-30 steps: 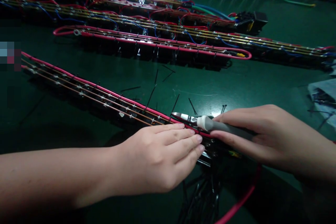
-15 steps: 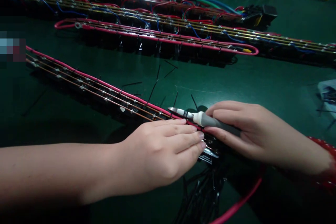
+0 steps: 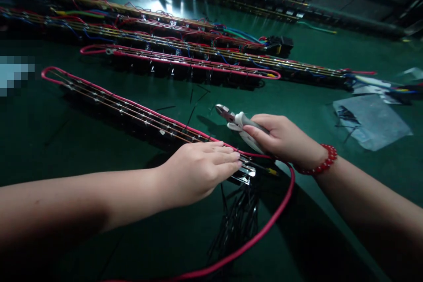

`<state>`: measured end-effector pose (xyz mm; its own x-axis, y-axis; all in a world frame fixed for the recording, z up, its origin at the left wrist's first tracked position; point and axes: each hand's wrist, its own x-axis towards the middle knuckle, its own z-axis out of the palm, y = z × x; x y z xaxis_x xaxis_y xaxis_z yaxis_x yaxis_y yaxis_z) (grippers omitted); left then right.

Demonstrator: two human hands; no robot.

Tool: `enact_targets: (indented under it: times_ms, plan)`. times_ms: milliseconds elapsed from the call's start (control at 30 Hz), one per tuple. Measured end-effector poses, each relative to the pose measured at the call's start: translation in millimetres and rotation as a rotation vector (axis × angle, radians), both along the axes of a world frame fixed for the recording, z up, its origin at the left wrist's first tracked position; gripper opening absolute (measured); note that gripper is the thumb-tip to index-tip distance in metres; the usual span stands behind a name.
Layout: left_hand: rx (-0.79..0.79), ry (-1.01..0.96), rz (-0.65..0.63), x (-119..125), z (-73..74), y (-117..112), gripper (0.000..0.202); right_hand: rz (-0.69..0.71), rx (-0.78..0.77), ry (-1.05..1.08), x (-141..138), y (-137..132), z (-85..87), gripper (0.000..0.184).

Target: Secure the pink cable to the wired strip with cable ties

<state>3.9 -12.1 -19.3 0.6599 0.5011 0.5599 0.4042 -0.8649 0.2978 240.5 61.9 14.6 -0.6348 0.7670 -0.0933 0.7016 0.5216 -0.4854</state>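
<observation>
My left hand (image 3: 206,165) lies flat with its fingers stretched across the near end of a long black strip assembly with copper rods (image 3: 145,122). A red cable (image 3: 155,116) runs along the strip's far side, fastened with small black ties. Wrapped round the grey and white handles of diagonal cutters (image 3: 253,130), my right hand (image 3: 277,134) is just beyond the strip's right end. The cutters' metal jaws point up and left, off the cable. Past the strip's end the red cable bends round toward me. A yellow-tipped lead (image 3: 272,171) sticks out near there.
A bundle of black cable ties (image 3: 236,220) lies below the strip's end. Cut tie ends (image 3: 194,101) are scattered beyond it. Several wired strips (image 3: 185,53) lie farther back on the green table (image 3: 307,105). A plastic bag (image 3: 380,123) with black ties is at the right.
My right hand has lifted the cutters off the cable and turned them up, away from the strip. My left hand stays on the strip. The view has shifted to show more of the table.
</observation>
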Motion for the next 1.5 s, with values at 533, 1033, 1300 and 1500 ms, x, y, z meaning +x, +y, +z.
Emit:
enact_targets:
  times_ms: [533, 1033, 1300, 1500]
  plan:
    - [0.168, 0.036, -0.058, 3.0, -4.7, 9.1, 0.031, 0.199, -0.041, -0.113, -13.9, 1.6, 22.9, 0.041]
    - [0.137, 0.051, -0.051, 3.8, -5.4, 8.6, 0.027, 0.218, -0.073, -0.205, -35.5, 8.4, 38.3, 0.045]
    - [0.122, 0.05, -0.043, 4.1, -5.0, 8.0, 0.027, 0.201, -0.095, -0.246, -37.4, 8.1, 39.2, 0.05]
    - [0.127, 0.046, -0.052, 3.5, -3.5, 8.5, 0.028, 0.208, -0.084, -0.246, -35.9, 7.2, 39.9, 0.052]
